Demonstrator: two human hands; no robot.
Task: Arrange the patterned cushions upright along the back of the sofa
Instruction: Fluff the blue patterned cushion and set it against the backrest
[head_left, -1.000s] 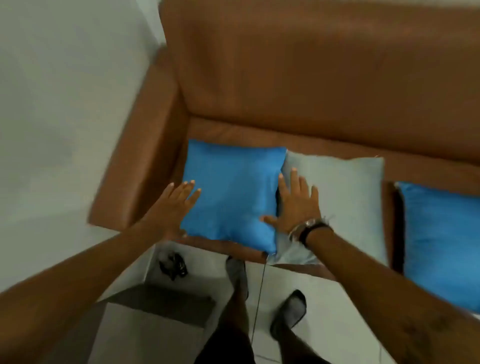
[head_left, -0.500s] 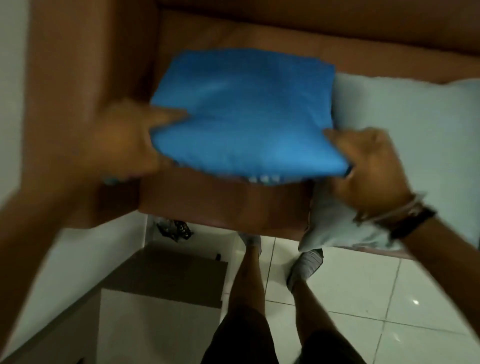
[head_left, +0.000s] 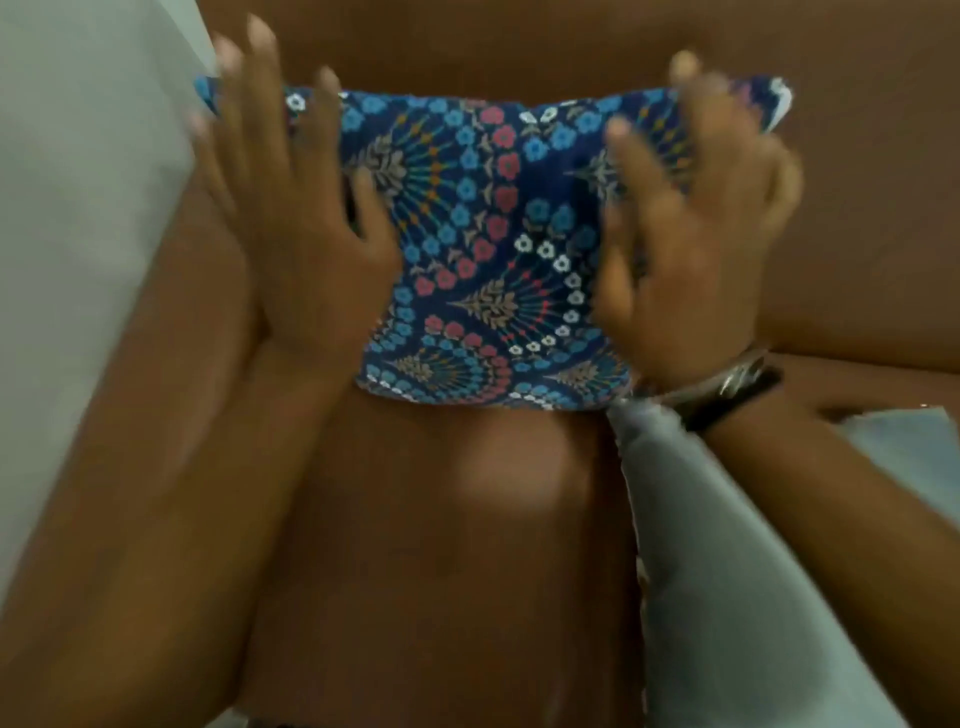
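Left hand (head_left: 301, 218) and right hand (head_left: 696, 228), fingers spread, press dark-blue floral patterned cushion (head_left: 488, 249) upright against brown leather sofa back (head_left: 857, 208). Step: seating first cushion. Next: release, grab grey cushion (head_left: 727, 571).

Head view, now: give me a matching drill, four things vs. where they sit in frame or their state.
Things:
1. patterned cushion
2. grey cushion
3. left hand
4. wristband

States:
A. lying flat on the seat at lower right
B. on the right wrist
C. upright against the sofa back
D. spread open on the cushion's left side

Pairs: 1-C, 2-A, 3-D, 4-B
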